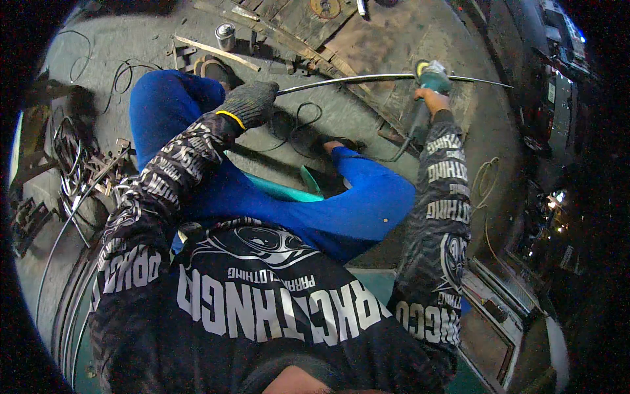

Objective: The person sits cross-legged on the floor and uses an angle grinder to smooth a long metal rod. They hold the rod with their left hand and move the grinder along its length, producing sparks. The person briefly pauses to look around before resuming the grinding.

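Note:
A long, thin metal rod [351,79] runs across in front of me, above my knees. My left hand [254,104], in a dark grey knit glove with a yellow cuff edge, is closed around its left end. Farther right, my right hand [432,100] is bare and wrapped around a teal power tool that looks like an angle grinder [434,80]. The yellowish round head of this tool is against the rod or just over it; I cannot tell which. Beyond the tool, the rod's right end [492,83] sticks out.
A spray can [225,37] stands on the grey floor at the far left, near a wooden strip [216,52]. Worn wooden boards [374,39] lie ahead. Black cable [295,125] loops between my feet. Bundled metal rods [69,308] and scrap pieces [98,174] lie at left.

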